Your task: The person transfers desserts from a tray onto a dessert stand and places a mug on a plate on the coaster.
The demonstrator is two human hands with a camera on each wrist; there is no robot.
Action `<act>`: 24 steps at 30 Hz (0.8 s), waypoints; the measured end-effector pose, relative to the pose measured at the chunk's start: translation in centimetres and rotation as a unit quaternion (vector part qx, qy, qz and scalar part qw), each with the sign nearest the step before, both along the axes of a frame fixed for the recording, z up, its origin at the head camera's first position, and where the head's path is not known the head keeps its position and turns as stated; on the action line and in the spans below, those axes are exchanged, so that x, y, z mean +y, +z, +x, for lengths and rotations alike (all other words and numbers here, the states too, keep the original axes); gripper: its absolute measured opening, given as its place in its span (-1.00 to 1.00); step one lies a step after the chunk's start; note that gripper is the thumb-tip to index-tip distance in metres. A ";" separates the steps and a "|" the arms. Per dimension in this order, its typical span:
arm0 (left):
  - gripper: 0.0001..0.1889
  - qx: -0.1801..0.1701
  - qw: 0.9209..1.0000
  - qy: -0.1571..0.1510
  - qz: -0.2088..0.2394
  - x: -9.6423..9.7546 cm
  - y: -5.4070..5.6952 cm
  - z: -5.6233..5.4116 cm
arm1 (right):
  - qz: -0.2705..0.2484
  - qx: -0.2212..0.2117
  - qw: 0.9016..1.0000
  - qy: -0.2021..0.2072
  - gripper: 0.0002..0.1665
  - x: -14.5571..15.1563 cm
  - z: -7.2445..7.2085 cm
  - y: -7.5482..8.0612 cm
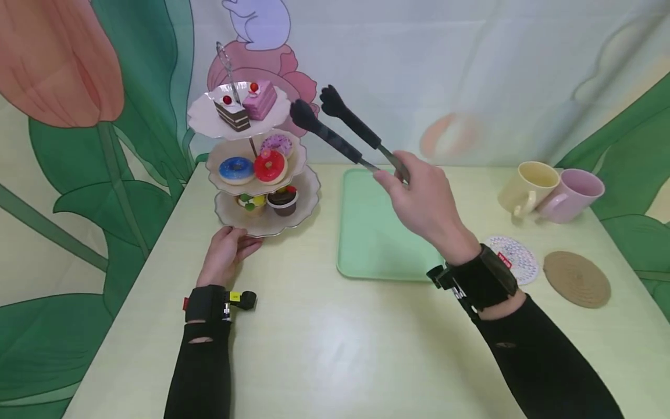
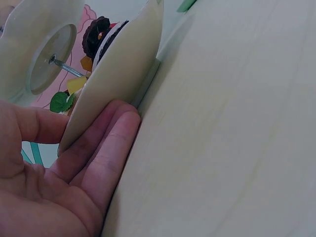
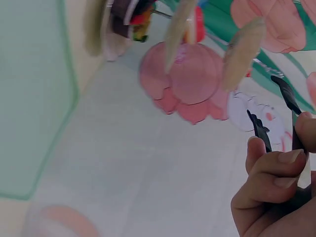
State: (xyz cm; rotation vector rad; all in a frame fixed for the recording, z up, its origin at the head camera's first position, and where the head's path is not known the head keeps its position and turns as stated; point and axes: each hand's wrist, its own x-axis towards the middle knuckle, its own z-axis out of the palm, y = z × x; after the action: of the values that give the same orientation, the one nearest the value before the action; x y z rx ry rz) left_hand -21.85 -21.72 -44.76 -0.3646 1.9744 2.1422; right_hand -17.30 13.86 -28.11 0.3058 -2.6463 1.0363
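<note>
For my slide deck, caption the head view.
Left hand grips the lowest plate of a three-tier dessert stand; right hand holds tongs spread open.

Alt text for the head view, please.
A right hand holds black-ended tongs beside a three-tier stand of cakes and donuts; the left hand pinches its bottom plate. Green tray at center, two mugs and round mats right.

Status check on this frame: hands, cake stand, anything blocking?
Left hand grips cake stand by its bottom rim. Right hand holds tongs, tips apart. Cake stand upright, three tiers loaded. No obstacle visible between tongs and pink cake.
</note>
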 end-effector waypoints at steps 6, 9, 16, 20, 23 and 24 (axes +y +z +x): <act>-0.54 -0.001 1.000 -0.006 0.001 -0.3 0.0 0.0 | -0.002 -0.027 0.999 -0.043 -0.51 2.6 0.7 -4.4; -0.55 -0.005 1.000 -0.007 -0.004 -0.3 0.0 0.0 | 0.005 -0.058 0.997 -0.057 -0.39 3.8 0.9 -6.4; -0.55 0.000 1.000 -0.008 0.003 -0.3 -0.2 0.0 | 0.037 -0.138 0.986 -0.084 -0.21 7.0 0.8 -10.7; -0.54 0.003 1.000 -0.008 0.002 -0.3 -0.2 0.0 | 0.049 -0.186 0.978 -0.080 -0.14 8.5 0.8 -12.2; -0.53 0.005 1.000 -0.008 0.002 -0.2 -0.3 0.0 | 0.055 -0.209 0.974 -0.073 -0.11 9.2 0.9 -13.0; -0.53 0.006 1.000 -0.009 0.003 -0.2 -0.4 0.0 | 0.056 -0.213 0.973 -0.073 -0.12 9.3 0.9 -13.2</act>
State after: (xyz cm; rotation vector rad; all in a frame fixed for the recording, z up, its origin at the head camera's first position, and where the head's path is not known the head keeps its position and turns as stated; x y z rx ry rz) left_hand -21.86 -21.96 -45.11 -0.3327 1.9684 2.1446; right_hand -16.39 23.18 -41.28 -0.1029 -3.0561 0.9976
